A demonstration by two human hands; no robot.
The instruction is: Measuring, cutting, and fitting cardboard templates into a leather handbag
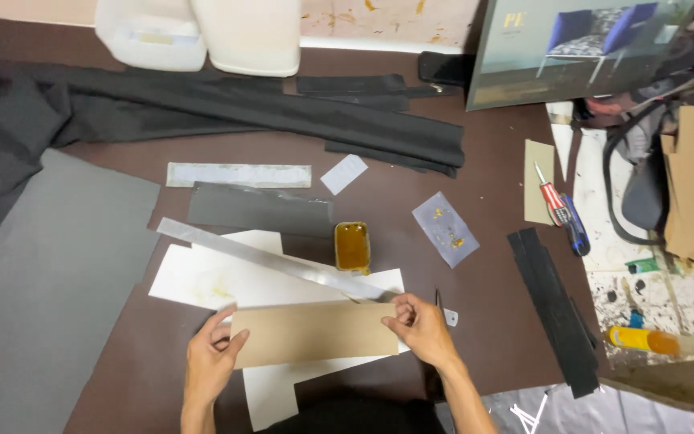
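Both hands are on a tan cardboard strip, one at each short end. The left hand has its thumb over the top face and its fingers curled around the edge, pinching that end. The right hand grips the opposite end between thumb and bent fingers; whether the strip is lifted or lies flat I cannot quite tell from here. The strip is a long matte rectangle, stiff-looking, sitting between the hands over white paper sheets on the dark brown bench.

Just beyond the hands a long shiny metal ruler runs slantwise across the paper, its near end close to the right hand's fingers. Past that stands a small open tin of amber glue, glossy on top. Farther out lie a dull grey strip and a pale one, then a long fold of black fabric. To the right of the right hand are black strips, a red-handled screwdriver, and a small lilac scrap spotted with yellow.
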